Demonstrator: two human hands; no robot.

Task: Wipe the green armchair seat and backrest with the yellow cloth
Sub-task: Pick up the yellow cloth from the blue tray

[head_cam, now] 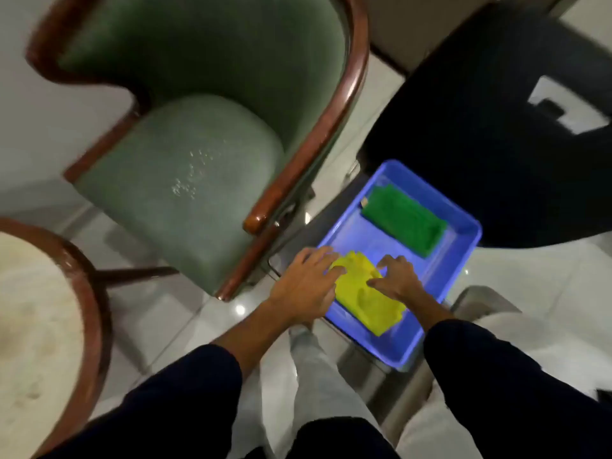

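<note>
The green armchair has a padded seat (185, 180) and a curved backrest (212, 51) in a brown wooden frame, and it stands at the upper left. White specks mark the seat's middle. The yellow cloth (367, 303) lies crumpled in the near end of a blue tray (463, 256) to the chair's right. My left hand (308, 283) rests on the cloth's left edge with bent fingers gripping it. My right hand (397, 279) claws into the cloth's right side.
A green cloth (404, 220) lies at the tray's far end. A round table with a wooden rim (96, 309) sits at the left. A dark chair (480, 127) stands behind the tray. My legs are below on the pale tiled floor (212, 319).
</note>
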